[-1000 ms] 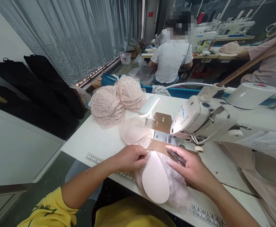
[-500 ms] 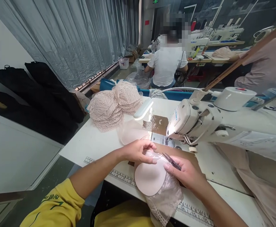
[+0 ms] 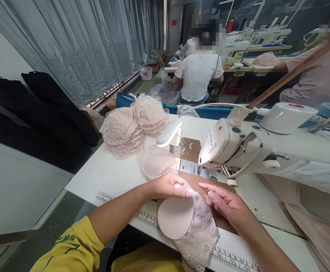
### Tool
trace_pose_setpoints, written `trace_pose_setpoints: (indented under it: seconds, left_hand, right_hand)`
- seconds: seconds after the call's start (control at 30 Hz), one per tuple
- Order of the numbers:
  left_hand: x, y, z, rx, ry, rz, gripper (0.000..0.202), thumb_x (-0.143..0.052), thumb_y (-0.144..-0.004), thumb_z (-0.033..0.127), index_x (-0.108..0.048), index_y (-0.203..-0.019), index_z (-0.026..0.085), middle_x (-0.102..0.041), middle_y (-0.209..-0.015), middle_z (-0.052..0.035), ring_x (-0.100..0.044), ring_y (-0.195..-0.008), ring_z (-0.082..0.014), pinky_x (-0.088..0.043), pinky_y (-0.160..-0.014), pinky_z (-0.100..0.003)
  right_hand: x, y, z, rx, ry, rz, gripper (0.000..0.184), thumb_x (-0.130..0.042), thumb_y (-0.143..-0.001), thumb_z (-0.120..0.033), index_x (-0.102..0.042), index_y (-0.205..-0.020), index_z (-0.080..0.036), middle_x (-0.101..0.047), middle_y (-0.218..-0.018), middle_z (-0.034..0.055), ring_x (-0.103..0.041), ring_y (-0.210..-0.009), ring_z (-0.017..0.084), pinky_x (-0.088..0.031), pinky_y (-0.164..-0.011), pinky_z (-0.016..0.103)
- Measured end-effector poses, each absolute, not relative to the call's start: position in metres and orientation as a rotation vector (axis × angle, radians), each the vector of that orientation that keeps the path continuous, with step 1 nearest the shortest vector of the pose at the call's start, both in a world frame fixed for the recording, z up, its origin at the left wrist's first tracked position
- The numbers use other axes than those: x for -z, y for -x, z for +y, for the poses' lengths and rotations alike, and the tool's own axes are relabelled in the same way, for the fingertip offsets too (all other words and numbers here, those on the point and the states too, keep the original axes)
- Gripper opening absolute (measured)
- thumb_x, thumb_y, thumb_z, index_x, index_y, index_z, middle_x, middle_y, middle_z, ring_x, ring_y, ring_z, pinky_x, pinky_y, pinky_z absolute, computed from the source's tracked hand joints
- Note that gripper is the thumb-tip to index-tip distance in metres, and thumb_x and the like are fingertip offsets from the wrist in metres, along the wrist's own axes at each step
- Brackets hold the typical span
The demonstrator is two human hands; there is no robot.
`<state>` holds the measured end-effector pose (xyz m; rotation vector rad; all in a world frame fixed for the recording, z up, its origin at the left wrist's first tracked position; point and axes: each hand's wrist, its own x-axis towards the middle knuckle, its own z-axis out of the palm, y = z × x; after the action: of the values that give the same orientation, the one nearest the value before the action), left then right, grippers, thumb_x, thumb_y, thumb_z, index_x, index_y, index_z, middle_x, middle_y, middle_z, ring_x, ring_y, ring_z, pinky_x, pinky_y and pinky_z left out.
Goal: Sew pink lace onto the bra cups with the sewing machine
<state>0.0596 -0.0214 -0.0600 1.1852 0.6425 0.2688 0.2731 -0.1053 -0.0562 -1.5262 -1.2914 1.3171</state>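
My left hand [image 3: 174, 187] pinches the upper edge of a pale pink bra cup [image 3: 178, 219] with lace [image 3: 201, 230] hanging from its right side over the table's front edge. To the right of the cup, my right hand [image 3: 224, 200] is closed around small thread snips [image 3: 203, 187]; only their dark tip shows past the fingers, apart from the lace. Behind my left hand another padded cup with lace trim [image 3: 156, 162] lies on the table.
The white sewing machine [image 3: 224, 141] stands at the right, its needle area just beyond my hands. A lamp [image 3: 169, 132] hangs over the table. Stacked lace cups [image 3: 122, 132] sit at the back left. A person in a white shirt [image 3: 196, 75] sits ahead, another person in pink [image 3: 318, 75] at the right.
My left hand now pinches the cup's top edge, its fingers more closed. The snips have turned within my right hand and are mostly hidden. The cup has tilted slightly.
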Motion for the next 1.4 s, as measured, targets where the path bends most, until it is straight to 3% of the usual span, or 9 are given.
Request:
trace_pose_setpoints:
  seconds: [0.1,0.2,0.53,0.77,1.1,1.23,1.4]
  left_hand:
    - [0.058,-0.058,-0.021,-0.256,-1.16,0.611,0.041,-0.077,-0.07,0.042,-0.072,-0.1,0.015,-0.071,-0.09,-0.0066,-0.063,-0.08,-0.0156,-0.048,-0.078,-0.027]
    - [0.059,-0.058,-0.02,-0.257,-1.157,0.63,0.043,-0.077,-0.07,0.041,-0.072,-0.103,0.014,-0.071,-0.096,-0.0083,-0.063,-0.084,-0.0166,-0.047,-0.081,-0.028]
    - [0.055,-0.061,-0.017,-0.222,-1.151,0.62,0.031,-0.078,-0.07,0.038,-0.075,-0.088,0.013,-0.065,-0.07,0.0,-0.055,-0.065,-0.0091,-0.044,-0.067,-0.022]
    - [0.057,-0.059,-0.015,-0.198,-1.178,0.663,0.042,-0.078,-0.067,0.044,-0.074,-0.095,0.013,-0.068,-0.075,-0.0027,-0.057,-0.067,-0.0119,-0.045,-0.065,-0.023]
    - [0.053,-0.059,-0.016,-0.108,-1.226,0.652,0.037,-0.077,-0.067,0.046,-0.068,-0.072,0.01,-0.044,-0.054,0.0058,-0.032,-0.048,-0.0044,-0.025,-0.046,-0.02]
    - [0.054,-0.059,-0.016,-0.106,-1.218,0.636,0.033,-0.076,-0.069,0.043,-0.069,-0.075,0.011,-0.049,-0.059,0.0043,-0.037,-0.051,-0.0049,-0.029,-0.048,-0.019]
    - [0.06,-0.061,-0.018,-0.136,-1.244,0.606,0.033,-0.075,-0.072,0.041,-0.071,-0.083,0.01,-0.057,-0.068,0.0009,-0.048,-0.062,-0.0077,-0.037,-0.058,-0.019]
  right_hand:
    - [0.052,-0.269,-0.106,-1.414,1.48,-1.242,0.047,-0.06,-0.076,-0.057,-0.068,-0.106,-0.021,-0.071,-0.092,0.0085,-0.065,-0.083,0.023,-0.051,-0.076,0.035]
    - [0.052,-0.266,-0.107,-1.452,1.446,-1.258,0.045,-0.062,-0.076,-0.055,-0.068,-0.104,-0.021,-0.071,-0.093,0.008,-0.065,-0.085,0.024,-0.052,-0.077,0.035]
    - [0.055,-0.262,-0.105,-1.284,1.488,-1.447,0.038,-0.058,-0.082,-0.051,-0.07,-0.103,-0.021,-0.072,-0.099,0.0075,-0.065,-0.092,0.024,-0.051,-0.08,0.034]
    - [0.057,-0.266,-0.104,-1.342,1.471,-1.389,0.036,-0.062,-0.08,-0.048,-0.071,-0.103,-0.021,-0.071,-0.104,0.0083,-0.066,-0.092,0.023,-0.051,-0.083,0.033]
    - [0.054,-0.259,-0.099,-1.331,1.434,-1.583,0.032,-0.058,-0.084,-0.045,-0.071,-0.104,-0.024,-0.072,-0.103,0.0059,-0.066,-0.093,0.022,-0.051,-0.081,0.031]
    - [0.054,-0.258,-0.101,-1.31,1.503,-1.47,0.033,-0.058,-0.083,-0.048,-0.071,-0.099,-0.022,-0.072,-0.097,0.0062,-0.066,-0.089,0.022,-0.051,-0.08,0.033]
    - [0.056,-0.252,-0.103,-1.431,1.49,-1.257,0.045,-0.069,-0.072,-0.048,-0.064,-0.108,-0.022,-0.071,-0.097,0.0062,-0.066,-0.093,0.024,-0.052,-0.084,0.035]
